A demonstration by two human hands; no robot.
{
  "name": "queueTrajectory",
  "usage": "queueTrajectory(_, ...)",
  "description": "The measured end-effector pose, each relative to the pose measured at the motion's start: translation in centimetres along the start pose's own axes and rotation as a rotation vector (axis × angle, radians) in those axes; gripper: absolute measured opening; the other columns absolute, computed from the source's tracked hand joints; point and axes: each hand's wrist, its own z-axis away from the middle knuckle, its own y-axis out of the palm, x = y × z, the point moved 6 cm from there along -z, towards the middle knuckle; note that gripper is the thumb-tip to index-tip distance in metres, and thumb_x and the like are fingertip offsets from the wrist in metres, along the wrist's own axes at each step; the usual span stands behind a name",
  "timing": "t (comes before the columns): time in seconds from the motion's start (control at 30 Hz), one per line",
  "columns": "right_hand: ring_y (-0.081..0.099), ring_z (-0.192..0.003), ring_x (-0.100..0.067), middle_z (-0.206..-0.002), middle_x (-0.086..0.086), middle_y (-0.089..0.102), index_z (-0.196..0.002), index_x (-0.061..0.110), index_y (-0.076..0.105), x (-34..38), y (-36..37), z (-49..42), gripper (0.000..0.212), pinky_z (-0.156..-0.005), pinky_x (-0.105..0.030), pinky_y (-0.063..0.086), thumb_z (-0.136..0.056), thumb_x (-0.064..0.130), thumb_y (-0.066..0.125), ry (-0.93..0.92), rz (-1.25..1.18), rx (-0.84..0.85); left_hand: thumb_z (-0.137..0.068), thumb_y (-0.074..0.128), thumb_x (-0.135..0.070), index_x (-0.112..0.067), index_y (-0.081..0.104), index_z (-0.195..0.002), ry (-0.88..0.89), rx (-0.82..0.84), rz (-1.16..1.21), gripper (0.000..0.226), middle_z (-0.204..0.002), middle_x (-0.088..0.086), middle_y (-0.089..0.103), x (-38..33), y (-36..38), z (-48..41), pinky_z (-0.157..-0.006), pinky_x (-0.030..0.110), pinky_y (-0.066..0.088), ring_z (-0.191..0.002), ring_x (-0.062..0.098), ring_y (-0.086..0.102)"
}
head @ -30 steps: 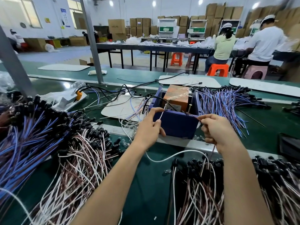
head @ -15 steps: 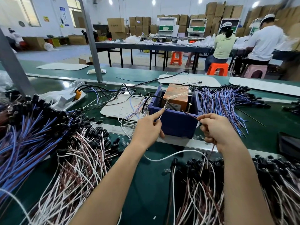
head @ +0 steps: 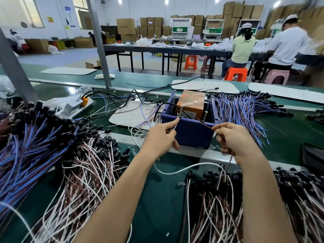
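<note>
Nearest the camera, heaps of white and brown leads (head: 84,176) with black end caps lie on either side of the green worktop (head: 157,204), piled within arm's reach, probably so that the next piece can be drawn without stretching. Between them one piece is in work: its white lead (head: 184,168) loops across the worktop and rises to the left hand (head: 160,140), which pinches it just behind the bare tip and aims it at the left screw (head: 180,111). Well apart from it, the right hand (head: 234,140) is curled round the brown lead (head: 205,124), pinching it short and pointing its tip toward the right screw (head: 205,115). Holding each lead close to its end keeps the limp wire stiff enough to steer. I judge the two screws to be contacts for a test. They stand in the blue bin (head: 191,137) in front of an orange box (head: 191,102), and whether either tip touches yet cannot be told. Beyond the bin a fan of blue leads (head: 242,109) lies spread out, and farther off two seated people (head: 243,48) work at another table.
</note>
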Motion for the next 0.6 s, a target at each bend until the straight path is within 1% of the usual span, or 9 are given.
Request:
queueTrajectory(0.13,0.030,-0.031,-0.007,-0.050,-0.001,0.046,-0.087,0.009,0.060,-0.03,0.00,-0.04,0.022,-0.036,-0.018,0.025,-0.095,0.000,0.042,0.000,0.004,-0.003,-0.098,0.042,-0.012,-0.033,0.047,-0.140,-0.033,0.033,0.084,0.047,-0.063,0.001,0.072,0.24,0.02,0.03,-0.042,0.013,0.035,-0.038,0.004,0.031)
queueTrajectory(0.23,0.030,-0.031,-0.006,-0.049,0.000,0.046,-0.086,0.010,0.060,-0.09,-0.05,-0.06,0.023,-0.036,-0.019,0.025,-0.094,0.000,0.042,-0.002,0.000,-0.003,-0.099,0.041,-0.010,-0.034,0.048,-0.140,-0.065,0.044,0.127,0.048,-0.071,0.002,0.074,0.33,0.04,0.04,-0.042,0.015,0.036,-0.037,0.006,0.032)
queueTrajectory(0.33,0.031,-0.030,-0.006,-0.050,-0.001,0.045,-0.086,0.009,0.060,-0.15,-0.06,-0.05,0.023,-0.034,-0.020,0.025,-0.094,0.000,0.041,-0.001,-0.006,-0.001,-0.100,0.039,-0.011,-0.037,0.047,-0.140,-0.112,0.066,0.191,0.048,-0.081,0.000,0.076,0.44,0.05,0.14,-0.046,0.019,0.040,-0.039,0.008,0.045)
queueTrajectory(0.43,0.031,-0.031,-0.006,-0.051,-0.002,0.045,-0.088,0.008,0.060,-0.15,-0.09,-0.02,0.022,-0.034,-0.020,0.026,-0.094,0.000,0.041,0.005,-0.012,0.004,-0.101,0.038,-0.010,-0.037,0.045,-0.140,-0.151,0.077,0.281,0.048,-0.097,-0.001,0.075,0.49,0.08,0.31,-0.039,0.017,0.037,-0.046,0.012,0.060)
queueTrajectory(0.5,0.031,-0.031,-0.006,-0.052,-0.003,0.045,-0.088,0.008,0.060,-0.17,-0.13,0.01,0.022,-0.034,-0.020,0.026,-0.095,0.000,0.041,0.007,-0.010,0.006,-0.101,0.039,-0.008,-0.037,0.046,-0.140,-0.174,0.072,0.327,0.048,-0.110,0.001,0.071,0.50,0.15,0.38,-0.037,0.016,0.037,-0.051,0.013,0.065)
queueTrajectory(0.6,0.031,-0.031,-0.006,-0.052,-0.003,0.045,-0.087,0.008,0.060,-0.18,-0.15,0.07,0.022,-0.034,-0.020,0.026,-0.095,0.000,0.041,0.008,-0.011,0.007,-0.099,0.037,0.001,-0.033,0.049,-0.138,-0.186,0.042,0.368,0.053,-0.126,0.002,0.062,0.64,0.28,0.29,-0.040,0.016,0.041,-0.056,0.012,0.067)
